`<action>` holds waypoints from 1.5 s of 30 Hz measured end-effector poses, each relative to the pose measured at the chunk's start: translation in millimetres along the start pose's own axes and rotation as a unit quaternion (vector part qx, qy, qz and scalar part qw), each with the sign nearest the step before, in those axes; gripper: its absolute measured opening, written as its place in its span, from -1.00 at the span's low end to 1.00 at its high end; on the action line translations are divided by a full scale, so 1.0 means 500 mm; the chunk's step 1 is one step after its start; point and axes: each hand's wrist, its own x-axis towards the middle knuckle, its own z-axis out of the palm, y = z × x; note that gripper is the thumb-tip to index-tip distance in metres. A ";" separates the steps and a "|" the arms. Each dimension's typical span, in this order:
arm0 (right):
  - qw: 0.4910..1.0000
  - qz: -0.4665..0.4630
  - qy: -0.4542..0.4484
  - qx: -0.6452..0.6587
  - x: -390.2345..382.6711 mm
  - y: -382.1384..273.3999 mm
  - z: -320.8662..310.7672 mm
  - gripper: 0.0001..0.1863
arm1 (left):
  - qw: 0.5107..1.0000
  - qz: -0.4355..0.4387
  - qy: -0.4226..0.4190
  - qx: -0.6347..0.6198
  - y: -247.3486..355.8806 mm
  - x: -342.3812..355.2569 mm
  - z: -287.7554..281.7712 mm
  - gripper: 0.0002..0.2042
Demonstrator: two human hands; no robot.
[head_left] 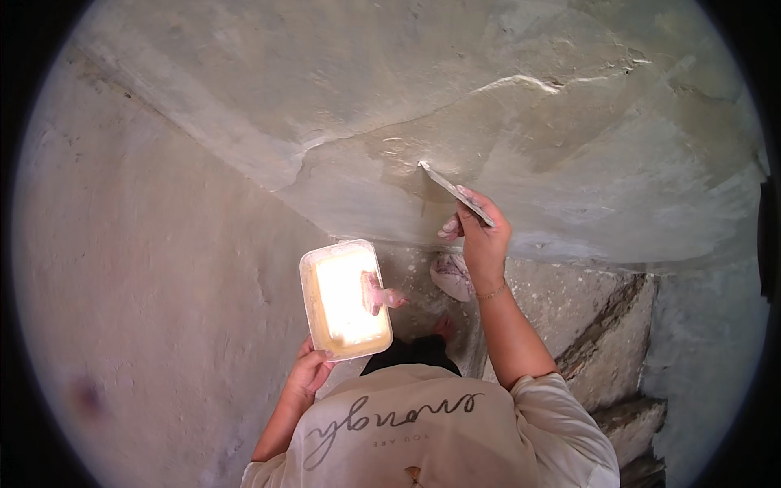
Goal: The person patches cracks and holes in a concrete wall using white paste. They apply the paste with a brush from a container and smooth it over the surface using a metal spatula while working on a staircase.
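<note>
Right hand (483,236): closed round putty knife (454,192); blade laid flat on slanted plaster surface (504,122).
Left hand (309,370): gripping lower edge of tray (307,281), held level at chest ht.
Tray contents: pale filler, approx. full; second scraper (379,296) rested in it.
Done: smooth grey coat spread around blade and to its right.
Left: ridge and lifted flakes upper right untreated; side wall (146,268) bare, rough.
</note>
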 end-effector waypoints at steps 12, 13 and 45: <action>0.975 -0.018 -0.022 -0.218 0.002 -0.016 -0.035 -0.76 | 0.999 -0.023 -0.007 0.034 0.005 0.015 0.011 -0.38; 0.966 -0.076 -0.037 -0.244 -0.002 -0.017 -0.041 -0.76 | 0.999 -0.024 -0.010 0.044 0.006 0.016 0.011 -0.35; 0.908 -0.203 -0.066 -0.360 0.064 0.006 -0.015 -0.84 | 0.999 -0.033 -0.007 0.003 0.017 0.053 -0.020 -0.42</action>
